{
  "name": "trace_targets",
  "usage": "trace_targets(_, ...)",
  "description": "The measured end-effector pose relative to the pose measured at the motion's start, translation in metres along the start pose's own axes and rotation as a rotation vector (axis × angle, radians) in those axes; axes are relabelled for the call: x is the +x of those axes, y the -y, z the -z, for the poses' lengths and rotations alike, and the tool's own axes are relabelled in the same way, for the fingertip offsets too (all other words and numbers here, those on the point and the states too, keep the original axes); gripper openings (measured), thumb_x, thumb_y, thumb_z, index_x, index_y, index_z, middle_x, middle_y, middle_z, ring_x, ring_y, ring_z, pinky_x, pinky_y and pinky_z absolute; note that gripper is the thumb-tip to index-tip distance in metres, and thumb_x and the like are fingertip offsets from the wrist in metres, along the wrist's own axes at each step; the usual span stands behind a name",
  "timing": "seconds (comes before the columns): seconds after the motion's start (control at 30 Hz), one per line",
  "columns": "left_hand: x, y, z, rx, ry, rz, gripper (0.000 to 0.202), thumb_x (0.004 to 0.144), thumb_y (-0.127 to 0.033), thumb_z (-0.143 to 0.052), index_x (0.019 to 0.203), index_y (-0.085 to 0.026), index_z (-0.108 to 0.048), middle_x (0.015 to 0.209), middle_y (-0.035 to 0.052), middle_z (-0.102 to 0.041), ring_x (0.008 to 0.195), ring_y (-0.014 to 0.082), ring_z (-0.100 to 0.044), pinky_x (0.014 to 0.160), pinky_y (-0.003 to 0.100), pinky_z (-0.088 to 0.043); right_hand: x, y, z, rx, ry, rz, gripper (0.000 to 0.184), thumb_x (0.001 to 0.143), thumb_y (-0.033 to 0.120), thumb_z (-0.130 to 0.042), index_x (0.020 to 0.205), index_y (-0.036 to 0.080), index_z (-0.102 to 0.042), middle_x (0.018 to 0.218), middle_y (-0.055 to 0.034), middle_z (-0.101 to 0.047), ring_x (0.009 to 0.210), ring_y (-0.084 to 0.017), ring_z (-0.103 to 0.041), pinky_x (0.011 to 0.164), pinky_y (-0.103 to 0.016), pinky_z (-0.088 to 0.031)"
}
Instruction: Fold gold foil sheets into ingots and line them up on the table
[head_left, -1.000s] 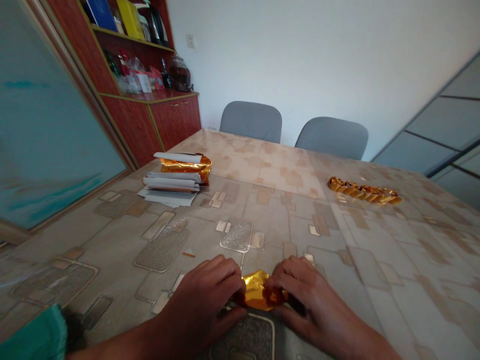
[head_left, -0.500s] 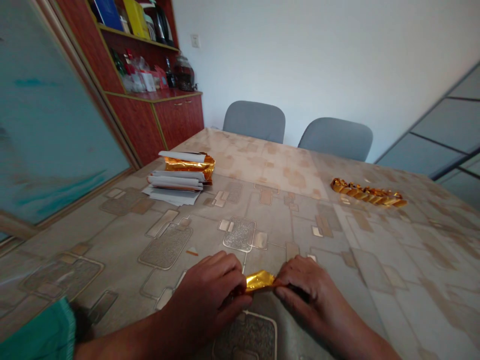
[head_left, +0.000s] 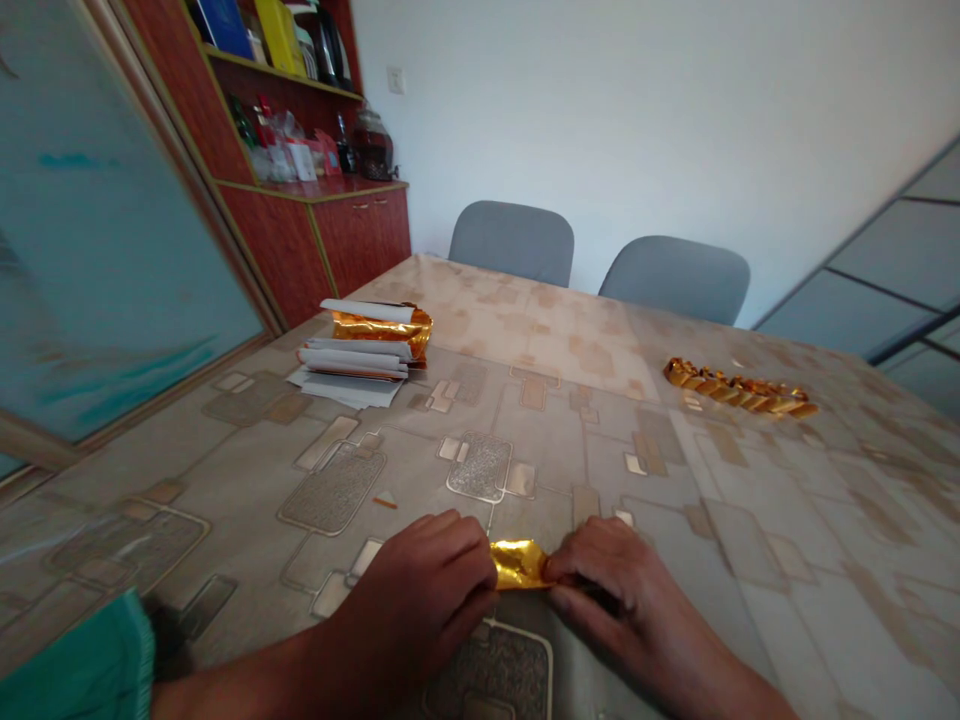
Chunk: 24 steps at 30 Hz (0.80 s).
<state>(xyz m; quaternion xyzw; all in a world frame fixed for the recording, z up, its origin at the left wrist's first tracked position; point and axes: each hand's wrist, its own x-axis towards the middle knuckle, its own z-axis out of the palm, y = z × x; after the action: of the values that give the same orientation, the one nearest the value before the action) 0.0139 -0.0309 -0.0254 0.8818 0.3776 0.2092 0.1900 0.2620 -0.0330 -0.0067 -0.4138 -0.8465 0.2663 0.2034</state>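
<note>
Left hand, right hand, both curled

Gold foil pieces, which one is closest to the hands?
The gold foil strip between the left hand and right hand; the foil sheet on the white paper stack and the folded gold row lie farther off.

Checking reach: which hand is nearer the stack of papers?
Left. The left hand is ahead of it, just to the right of the stack of papers. The right hand is farther right, on the other side of the gold foil both hands pinch.
</note>
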Motion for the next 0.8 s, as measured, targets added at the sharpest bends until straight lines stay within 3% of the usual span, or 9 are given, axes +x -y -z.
trace_targets(0.13,0.006,-0.001,0.004,0.03,-0.025,0.049,0.02,0.099,-0.019,-0.048,0.082,-0.019,-0.058,0.078,0.0014,-0.064,0.071,0.0181,-0.056,0.063,0.028,-0.04,0.003,-0.003,-0.003,-0.011,-0.003,-0.063,0.015,0.098,0.023,-0.059,0.087,0.021,-0.069,0.08,-0.0016,-0.071,0.075,-0.019,-0.063,0.071,-0.033,-0.04)
trace_targets(0.3,0.01,0.001,0.002,0.067,-0.05,0.054,0.026,0.102,-0.024,-0.043,0.082,-0.019,-0.059,0.077,0.001,-0.065,0.07,0.0181,-0.058,0.064,0.029,-0.041,0.006,-0.005,-0.012,-0.007,-0.087,-0.152,0.008,0.094,0.021,-0.059,0.088,0.021,-0.065,0.073,-0.0002,-0.067,0.068,-0.018,-0.06,0.065,-0.03,-0.038)
trace_targets(0.47,0.01,0.001,0.001,0.097,-0.014,0.052,0.028,0.103,-0.023,-0.04,0.084,-0.02,-0.061,0.078,0.001,-0.066,0.071,0.018,-0.06,0.066,0.029,-0.043,0.006,-0.006,-0.016,-0.014,-0.108,-0.133,0.011,0.095,0.02,-0.054,0.088,0.021,-0.062,0.079,-0.0014,-0.068,0.073,-0.019,-0.061,0.068,-0.031,-0.04)
trace_targets(0.8,0.006,0.002,0.003,-0.04,-0.013,0.119,0.032,0.104,-0.025,-0.036,0.085,-0.019,-0.06,0.078,0.0031,-0.065,0.072,0.02,-0.059,0.066,0.031,-0.043,0.004,-0.008,-0.015,0.008,-0.109,-0.136,0.011,0.098,0.023,-0.056,0.093,0.023,-0.066,0.083,-0.0016,-0.069,0.076,-0.02,-0.063,0.069,-0.032,-0.043)
